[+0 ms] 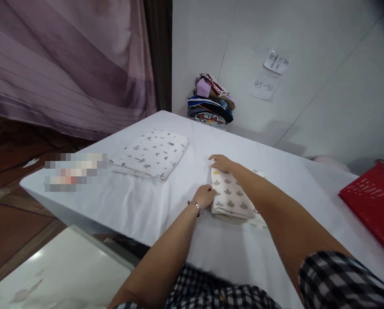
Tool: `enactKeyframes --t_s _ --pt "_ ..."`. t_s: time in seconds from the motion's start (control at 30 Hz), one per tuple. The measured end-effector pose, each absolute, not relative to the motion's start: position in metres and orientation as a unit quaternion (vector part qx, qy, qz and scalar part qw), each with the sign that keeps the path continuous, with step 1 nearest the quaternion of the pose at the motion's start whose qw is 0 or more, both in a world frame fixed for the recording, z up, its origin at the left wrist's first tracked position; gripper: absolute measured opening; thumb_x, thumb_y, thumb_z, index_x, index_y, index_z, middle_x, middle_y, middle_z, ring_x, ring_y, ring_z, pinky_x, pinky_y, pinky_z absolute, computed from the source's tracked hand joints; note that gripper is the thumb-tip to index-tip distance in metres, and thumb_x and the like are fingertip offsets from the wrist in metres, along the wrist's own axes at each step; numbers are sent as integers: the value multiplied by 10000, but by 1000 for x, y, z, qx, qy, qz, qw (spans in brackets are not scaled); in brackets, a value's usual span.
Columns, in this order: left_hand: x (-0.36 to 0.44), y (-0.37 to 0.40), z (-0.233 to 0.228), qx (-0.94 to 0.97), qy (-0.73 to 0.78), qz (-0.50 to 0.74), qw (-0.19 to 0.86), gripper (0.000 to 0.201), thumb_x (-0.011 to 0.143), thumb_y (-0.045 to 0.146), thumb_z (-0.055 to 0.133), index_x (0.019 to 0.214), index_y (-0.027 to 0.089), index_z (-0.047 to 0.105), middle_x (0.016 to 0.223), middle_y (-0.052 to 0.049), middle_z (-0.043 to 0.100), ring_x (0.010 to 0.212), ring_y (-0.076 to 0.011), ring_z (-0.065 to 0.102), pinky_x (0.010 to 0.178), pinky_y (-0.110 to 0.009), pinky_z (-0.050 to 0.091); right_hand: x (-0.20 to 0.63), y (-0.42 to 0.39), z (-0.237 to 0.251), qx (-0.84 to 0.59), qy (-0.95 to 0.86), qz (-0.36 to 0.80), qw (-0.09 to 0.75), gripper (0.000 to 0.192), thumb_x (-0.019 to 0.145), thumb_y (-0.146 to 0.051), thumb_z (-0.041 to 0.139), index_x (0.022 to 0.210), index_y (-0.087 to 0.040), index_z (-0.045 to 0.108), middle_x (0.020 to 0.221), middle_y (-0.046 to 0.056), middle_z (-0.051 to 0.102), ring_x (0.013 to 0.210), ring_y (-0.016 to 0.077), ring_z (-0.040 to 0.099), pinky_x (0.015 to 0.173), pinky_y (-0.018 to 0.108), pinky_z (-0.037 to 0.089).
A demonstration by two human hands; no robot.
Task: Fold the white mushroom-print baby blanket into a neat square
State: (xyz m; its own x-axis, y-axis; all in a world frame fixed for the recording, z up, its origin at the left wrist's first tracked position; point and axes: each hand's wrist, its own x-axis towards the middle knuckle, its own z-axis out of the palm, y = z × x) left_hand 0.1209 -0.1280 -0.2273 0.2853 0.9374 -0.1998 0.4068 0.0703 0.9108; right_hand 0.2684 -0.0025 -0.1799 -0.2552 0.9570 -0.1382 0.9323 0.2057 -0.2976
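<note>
A folded cream cloth with grey mushroom-like prints (pixel 230 193) lies on the white-covered table in front of me. My left hand (pixel 205 196), with a metal band at its wrist, is closed at the cloth's left edge, thumb on top. At the far left corner, my right hand (pixel 222 163) bends its fingers over the same cloth. My right forearm covers much of the cloth's right side. To the left, apart from both hands, a white folded cloth with grey plant prints (pixel 153 154) lies flat.
A blurred-out item (pixel 76 171) lies near the left table corner. A stack of folded fabrics (pixel 209 101) stands by the wall behind the table edge. A red bag or box (pixel 372 197) sits at right. A pale glossy surface (pixel 59 266) stands lower left.
</note>
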Motion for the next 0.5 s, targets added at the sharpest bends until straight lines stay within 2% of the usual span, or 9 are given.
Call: enactKeyframes --t_s 0.17,0.3,0.37,0.5 --pt "122 -129 -226 655 541 260 458 184 711 195 473 528 182 466 473 30 410 555 -119 411 523 -232 280 270 -13 -190 -614 -773 140 77 442 852 -320 531 1271 -192 473 1205 86 561 1057 185 540 901 275 395" --pt "123 -129 -226 670 542 251 441 202 722 195 469 522 187 445 504 20 436 582 -133 422 551 -243 284 270 -36 -188 -594 -796 29 115 439 905 -381 414 1296 -183 444 1314 108 479 1208 214 419 1005 348 300" --pt "124 -128 -226 676 542 247 434 213 729 192 468 520 190 430 513 15 448 589 -138 427 562 -248 285 269 -45 -192 -583 -807 10 92 439 912 -390 391 1296 -185 446 1339 108 461 1240 225 386 1030 385 258" --pt "124 -128 -225 687 544 241 417 218 743 184 462 531 194 413 521 12 452 578 -139 419 560 -251 272 263 -44 -200 -602 -797 44 13 432 926 -415 333 1290 -221 459 1356 90 457 1232 239 408 1034 428 237"
